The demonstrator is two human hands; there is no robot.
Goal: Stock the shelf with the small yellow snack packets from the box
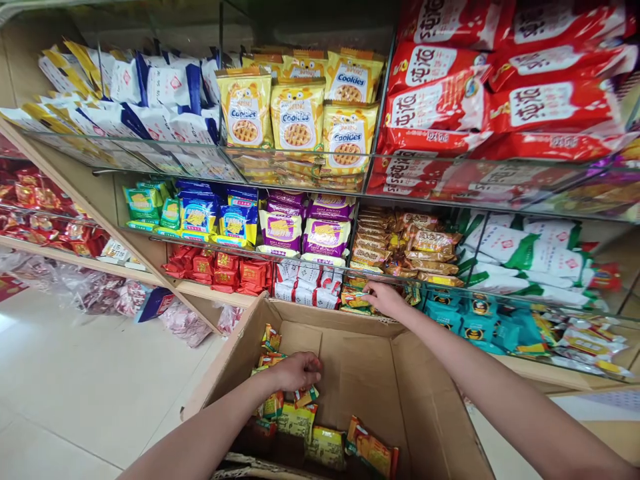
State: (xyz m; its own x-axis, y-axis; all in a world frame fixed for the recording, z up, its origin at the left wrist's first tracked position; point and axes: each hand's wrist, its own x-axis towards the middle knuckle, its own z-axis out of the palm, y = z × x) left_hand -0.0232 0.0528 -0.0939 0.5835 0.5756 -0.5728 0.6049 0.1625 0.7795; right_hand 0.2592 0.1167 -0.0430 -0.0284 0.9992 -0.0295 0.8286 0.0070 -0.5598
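My right hand (pixel 386 300) reaches into a low shelf compartment, its fingers pinched on a small yellow-and-green snack packet (pixel 354 299) among others of that kind. Inside an open cardboard box (pixel 425 387), my left hand (pixel 299 371) has its fingers curled together. Whatever it grips is hidden by the fingers. Just beneath it lies an orange-and-green packet (pixel 306 397). More packets rest on the box bottom, among them a yellow packet (pixel 326 447) and an orange packet (pixel 373 450) at the right.
Glass-fronted shelves hold yellow cookie packs (pixel 297 117), red bags (pixel 435 100), purple soda biscuits (pixel 327 230) and brown packets (pixel 430 243). Teal packets (pixel 480 327) sit right of my right hand. A glass shelf edge (pixel 425 283) runs just above it. Plastic bags (pixel 185 320) lie on the tiled floor.
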